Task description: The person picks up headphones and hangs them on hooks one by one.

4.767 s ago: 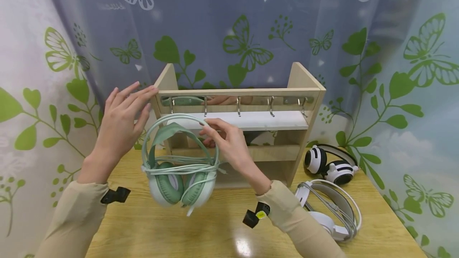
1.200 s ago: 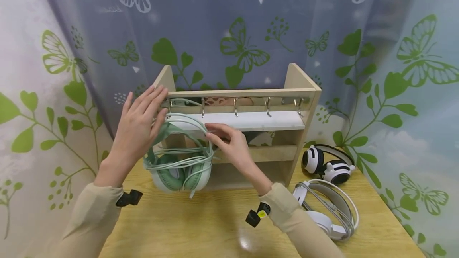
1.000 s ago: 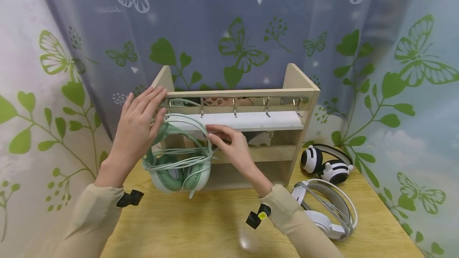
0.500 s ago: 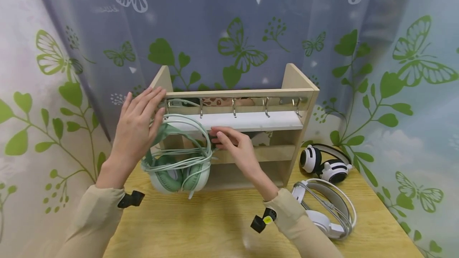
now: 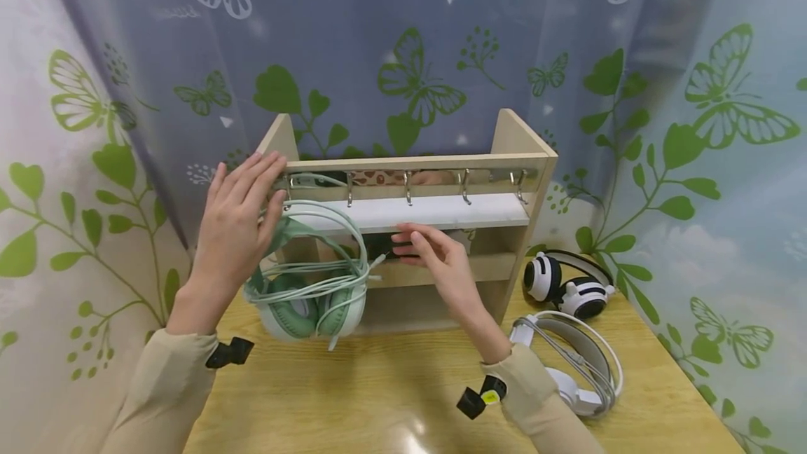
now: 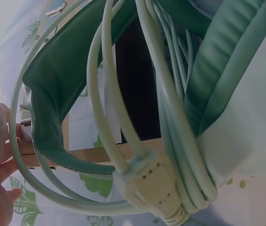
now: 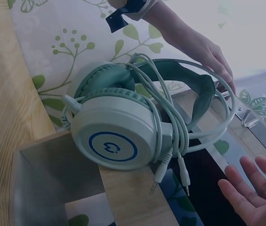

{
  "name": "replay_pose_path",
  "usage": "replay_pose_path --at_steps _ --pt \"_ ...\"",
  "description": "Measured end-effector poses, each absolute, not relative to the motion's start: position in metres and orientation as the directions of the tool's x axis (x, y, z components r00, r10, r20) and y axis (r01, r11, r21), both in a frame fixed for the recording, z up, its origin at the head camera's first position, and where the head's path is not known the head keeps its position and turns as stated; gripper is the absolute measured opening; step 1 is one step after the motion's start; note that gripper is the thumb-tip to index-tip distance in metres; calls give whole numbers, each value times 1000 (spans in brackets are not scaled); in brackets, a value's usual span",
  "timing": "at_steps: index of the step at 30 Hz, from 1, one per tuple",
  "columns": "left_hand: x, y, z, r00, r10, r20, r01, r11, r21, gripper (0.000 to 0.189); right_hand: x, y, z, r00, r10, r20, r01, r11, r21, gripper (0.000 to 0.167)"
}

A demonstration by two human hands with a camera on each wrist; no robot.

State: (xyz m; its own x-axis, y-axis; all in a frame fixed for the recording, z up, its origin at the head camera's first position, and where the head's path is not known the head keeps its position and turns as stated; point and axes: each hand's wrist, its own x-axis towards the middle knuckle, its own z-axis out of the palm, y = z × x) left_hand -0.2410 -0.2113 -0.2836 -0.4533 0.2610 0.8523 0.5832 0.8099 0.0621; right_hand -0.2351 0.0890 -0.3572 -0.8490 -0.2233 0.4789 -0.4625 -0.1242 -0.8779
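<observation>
Mint-green headphones (image 5: 343,307), their cable wound round them, hang at the leftmost hook (image 5: 288,191) of a wooden rack (image 5: 416,163). My left hand (image 5: 233,237) rests with straight fingers on the rack's upper left corner, beside the headband. To the right of the headphones, my right hand (image 5: 444,268) is held apart from them, fingers loosely bent and holding nothing. In the right wrist view the round ear cup (image 7: 111,136) and dangling cable plugs (image 7: 184,176) show. Green padding (image 6: 52,94) and the bundled cable (image 6: 170,122) fill the left wrist view.
Several more metal hooks (image 5: 407,188) line the rack's bar above a white shelf (image 5: 429,212). On the wooden table (image 5: 353,398), at the right, lie black-and-white headphones (image 5: 583,296) and white-and-grey headphones (image 5: 586,398). A patterned curtain (image 5: 353,33) hangs behind.
The green headphones went from my right hand's hold in front of the rack to the leftmost hook. My right hand let go of the headband and drew away to the right.
</observation>
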Motion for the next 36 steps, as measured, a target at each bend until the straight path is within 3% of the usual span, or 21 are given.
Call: replay_pose_path --at_steps 36 --pt "-243 -211 -286 -425 238 874 599 797 74 43 -228 157 -376 -896 -60 440 -436 -70 -897 36"
